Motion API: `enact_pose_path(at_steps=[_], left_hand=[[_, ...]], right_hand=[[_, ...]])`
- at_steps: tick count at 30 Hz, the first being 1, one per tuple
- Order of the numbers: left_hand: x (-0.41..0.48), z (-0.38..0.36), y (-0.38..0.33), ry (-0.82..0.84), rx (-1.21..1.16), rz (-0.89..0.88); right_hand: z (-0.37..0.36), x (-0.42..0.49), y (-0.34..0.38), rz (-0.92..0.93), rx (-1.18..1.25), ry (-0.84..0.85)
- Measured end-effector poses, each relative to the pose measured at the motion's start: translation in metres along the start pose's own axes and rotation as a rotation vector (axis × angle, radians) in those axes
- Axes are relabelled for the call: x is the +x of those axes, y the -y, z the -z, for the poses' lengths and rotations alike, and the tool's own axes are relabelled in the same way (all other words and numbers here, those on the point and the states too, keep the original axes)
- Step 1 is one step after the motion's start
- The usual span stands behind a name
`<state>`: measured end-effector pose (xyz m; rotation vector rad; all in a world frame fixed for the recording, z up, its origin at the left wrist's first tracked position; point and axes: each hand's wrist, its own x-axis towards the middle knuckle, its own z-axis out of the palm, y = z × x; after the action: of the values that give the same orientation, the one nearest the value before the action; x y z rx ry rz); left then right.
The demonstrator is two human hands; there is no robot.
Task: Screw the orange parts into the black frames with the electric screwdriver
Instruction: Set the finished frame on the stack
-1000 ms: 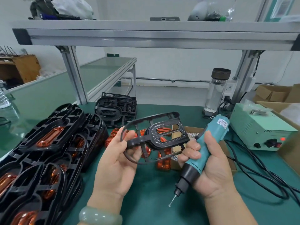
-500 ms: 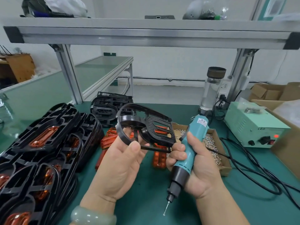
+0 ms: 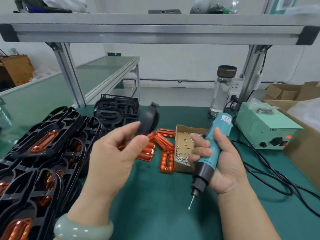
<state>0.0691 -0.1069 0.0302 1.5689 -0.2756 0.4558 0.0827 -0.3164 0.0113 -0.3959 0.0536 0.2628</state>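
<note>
head view: over the green worktop (image 3: 155, 208), the right hand (image 3: 225, 163) is clenched round the teal electric screwdriver (image 3: 222, 123), bit tilted down toward the front edge. the left hand (image 3: 117, 153) is raised, fingers half curled, right at a black frame (image 3: 149, 121) smeared by blur above the worktop's middle; i cannot tell whether the fingers grasp it. loose orange parts (image 3: 164, 142) lie mid-worktop, just beside a cardboard box of screws (image 3: 182, 138). i see stacked frames (image 3: 45, 135) holding orange inserts along the left edge, and a pale green power unit (image 3: 265, 129) at the right edge, near a glass bottle (image 3: 223, 89).
</note>
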Motion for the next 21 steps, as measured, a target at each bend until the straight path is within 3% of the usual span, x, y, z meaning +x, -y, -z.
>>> enact_pose_path(at_steps=[4, 6, 14, 21], left_hand=[[-0.02, -0.004, 0.01, 0.201, 0.435, 0.003], [-0.032, -0.006, 0.016, 0.291, 0.546, 0.02], [-0.057, -0.001, 0.029, 0.562, 0.696, 0.065], [-0.065, -0.002, 0.026, 0.683, 0.722, 0.096]], right_hand=[[0.004, 0.0, 0.008, 0.083, 0.003, -0.068], [0.005, -0.001, 0.011, 0.104, 0.016, -0.06], [0.006, -0.003, 0.016, 0.122, 0.053, -0.02], [0.008, -0.003, 0.015, 0.117, 0.02, -0.016]])
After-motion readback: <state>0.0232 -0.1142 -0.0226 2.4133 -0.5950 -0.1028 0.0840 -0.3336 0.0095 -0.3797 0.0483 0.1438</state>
